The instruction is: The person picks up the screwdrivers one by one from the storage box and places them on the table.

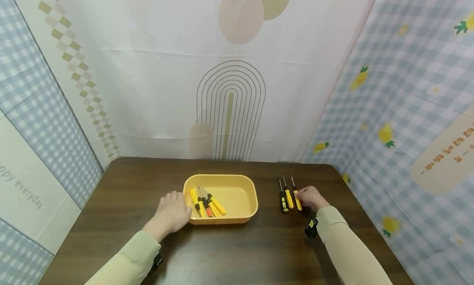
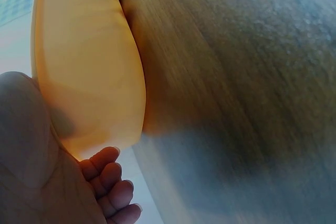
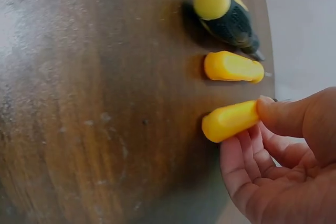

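A yellow plastic basket (image 1: pixel 237 219) stands on the table. Its left end is held by my left hand (image 1: pixel 173 211), thumb at the front corner; in the left wrist view the curled fingers (image 2: pixel 111 174) lie against its outer wall (image 2: pixel 94 66). Over on the right, my right hand (image 1: pixel 312 197) pinches the yellow handle of a screwdriver (image 3: pixel 231 121) between thumb and fingers. Left of it lie another yellow-handled screwdriver (image 1: pixel 289 198) and a black-and-yellow screwdriver (image 1: pixel 283 200), roughly side by side with their shafts pointing away from me.
Several screwdrivers (image 1: pixel 216 204) with yellow, black and orange handles lie in the basket's left half. The brown wooden table (image 1: pixel 237 252) ends at a printed cloth (image 1: pixel 159 91) behind, and a checked cloth (image 1: pixel 385 96) hangs along the right side.
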A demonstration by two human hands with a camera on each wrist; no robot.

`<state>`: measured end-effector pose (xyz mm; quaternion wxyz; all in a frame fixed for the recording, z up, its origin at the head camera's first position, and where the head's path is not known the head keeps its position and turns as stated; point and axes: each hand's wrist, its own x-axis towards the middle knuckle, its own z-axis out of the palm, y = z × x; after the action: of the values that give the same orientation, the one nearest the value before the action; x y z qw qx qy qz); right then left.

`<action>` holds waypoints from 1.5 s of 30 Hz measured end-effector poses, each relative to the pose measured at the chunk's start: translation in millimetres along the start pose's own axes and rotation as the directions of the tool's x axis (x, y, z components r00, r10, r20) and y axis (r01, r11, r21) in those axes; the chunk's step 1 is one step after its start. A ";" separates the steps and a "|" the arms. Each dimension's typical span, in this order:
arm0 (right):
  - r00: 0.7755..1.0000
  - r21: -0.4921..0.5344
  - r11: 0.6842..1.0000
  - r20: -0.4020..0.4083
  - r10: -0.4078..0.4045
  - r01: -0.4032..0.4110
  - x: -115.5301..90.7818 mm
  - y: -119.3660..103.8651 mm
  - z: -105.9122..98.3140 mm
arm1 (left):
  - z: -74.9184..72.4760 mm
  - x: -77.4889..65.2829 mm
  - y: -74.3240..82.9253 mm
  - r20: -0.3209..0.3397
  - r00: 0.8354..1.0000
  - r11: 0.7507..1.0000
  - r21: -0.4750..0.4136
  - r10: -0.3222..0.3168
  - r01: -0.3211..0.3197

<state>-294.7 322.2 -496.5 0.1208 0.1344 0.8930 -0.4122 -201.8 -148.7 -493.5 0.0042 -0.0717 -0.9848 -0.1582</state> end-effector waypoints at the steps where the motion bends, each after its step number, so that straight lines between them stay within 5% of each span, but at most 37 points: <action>1: 1.000 -0.014 1.000 -0.006 0.002 -0.002 0.3 1.6 -0.4 | 0.3 0.3 0.9 0.000 1.000 1.000 0.000 0.002 -0.002; 19: 0.995 0.114 0.991 -0.055 0.080 -0.073 1.7 -0.9 -1.7 | -7.2 2.1 -3.3 -0.005 1.000 1.000 -0.008 0.020 -0.020; 30: 0.994 0.147 0.983 0.010 0.108 -0.108 1.3 -3.0 -5.9 | 1.3 1.4 -2.9 -0.019 0.999 0.999 -0.028 0.034 -0.035; 45: 0.980 0.220 0.959 -0.050 0.193 -0.178 11.4 3.8 1.4 | -2.2 0.4 -1.9 0.002 0.999 0.999 -0.019 0.034 -0.034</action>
<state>-303.9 325.1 -503.8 0.1119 0.2443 0.8304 -0.4881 -202.5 -151.1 -491.9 0.0051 -0.0887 -0.9819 -0.1675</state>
